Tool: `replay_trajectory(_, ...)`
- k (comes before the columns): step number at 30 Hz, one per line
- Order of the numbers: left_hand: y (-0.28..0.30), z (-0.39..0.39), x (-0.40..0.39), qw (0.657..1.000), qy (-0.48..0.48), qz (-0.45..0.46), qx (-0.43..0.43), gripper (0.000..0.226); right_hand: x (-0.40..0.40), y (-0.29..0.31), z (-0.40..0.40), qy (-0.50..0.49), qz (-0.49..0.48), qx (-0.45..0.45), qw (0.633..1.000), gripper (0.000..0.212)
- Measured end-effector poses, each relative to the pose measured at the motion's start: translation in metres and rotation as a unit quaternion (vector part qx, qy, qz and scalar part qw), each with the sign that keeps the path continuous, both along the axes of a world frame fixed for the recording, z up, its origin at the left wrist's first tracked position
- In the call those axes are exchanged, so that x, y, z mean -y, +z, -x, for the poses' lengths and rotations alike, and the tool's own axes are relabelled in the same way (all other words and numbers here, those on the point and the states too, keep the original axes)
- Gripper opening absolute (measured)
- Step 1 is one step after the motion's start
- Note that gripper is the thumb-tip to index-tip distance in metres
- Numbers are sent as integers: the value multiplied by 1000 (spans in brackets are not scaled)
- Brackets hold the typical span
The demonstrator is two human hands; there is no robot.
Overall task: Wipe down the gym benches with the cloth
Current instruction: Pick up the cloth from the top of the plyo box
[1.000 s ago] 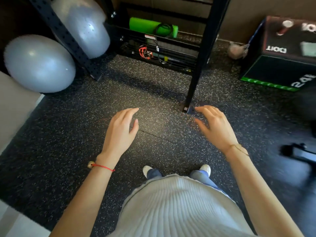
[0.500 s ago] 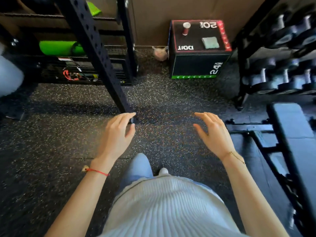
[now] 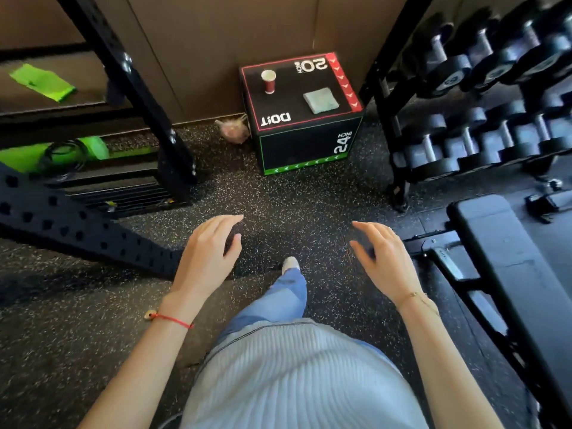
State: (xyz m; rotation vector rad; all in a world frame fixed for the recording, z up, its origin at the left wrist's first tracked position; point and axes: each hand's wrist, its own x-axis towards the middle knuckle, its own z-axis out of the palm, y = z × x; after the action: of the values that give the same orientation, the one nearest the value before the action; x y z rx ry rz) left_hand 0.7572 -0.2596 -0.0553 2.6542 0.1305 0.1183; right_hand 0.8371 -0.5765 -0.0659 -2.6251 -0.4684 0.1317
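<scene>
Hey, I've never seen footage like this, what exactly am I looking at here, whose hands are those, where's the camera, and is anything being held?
There is no machine here. The camera sits on a person's head and looks forward and down, so you see their own arms, white top and jeans from above. The left hand and right hand hang over the speckled gym floor, fingers relaxed, holding nothing. Ahead, against the wall, stands a black jump box. On its top lie a folded pale cloth and a red cup, apart from each other. To the right is a padded black bench, and behind it a rack of dumbbells. To the left is a black steel rack with green gear on its shelves.
</scene>
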Motion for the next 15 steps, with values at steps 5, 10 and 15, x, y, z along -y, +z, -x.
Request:
replay_trajectory(5,11,-130,-5,1000,-19,4,22,34,-6,11,-121,-9,9,14,1000,38)
replay_trajectory(10,23,-233,-7,999,-37,0,5,35,-14,13,-215,-26,-8,25,999,37)
replay_trajectory(15,17,-327,-8,999,-46,1,-12,36,-19,1,-306,-34,-13,13,999,36)
